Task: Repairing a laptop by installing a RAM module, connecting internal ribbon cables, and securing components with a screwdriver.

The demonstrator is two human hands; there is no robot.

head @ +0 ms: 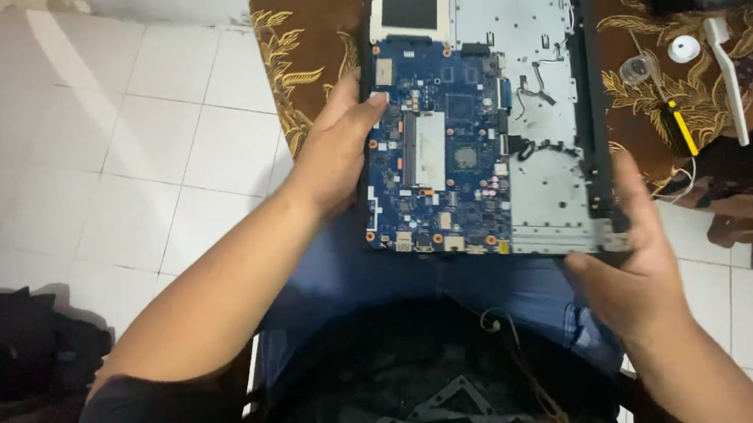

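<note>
the white tiled floor (168, 138) fills the left of the view, with a dark heap of fabric (15, 352) at its lower left edge. a brown cloth with a gold leaf pattern (304, 57) covers the surface ahead of you, and the far part of the work rests on it.

the opened laptop base (537, 112) lies across your lap and that cloth, its grey metal inner face up and a black edge strip down its right side. the near end reaches over your blue trousers (346, 275).

the blue circuit board (438, 145) sits in the left half of the base, with a silver rectangular shield near its middle and small gold-ringed holes around its rim. loose black wires (537, 81) lie on the grey metal just right of the board.

your left hand (337, 152) grasps the left edge of the base, thumb lying on the board's upper left area, fingers (367, 208) curled under and out of sight. your right hand (632, 264) holds the near right corner, thumb pressed under the lower edge and fingers (636, 193) laid against the black strip.

on the cloth to the right, well apart from both hands, lie a white plastic tool (728, 81), a yellow-handled screwdriver (678, 127), a white round cap (683, 49) and a clear round cap (637, 67).
</note>
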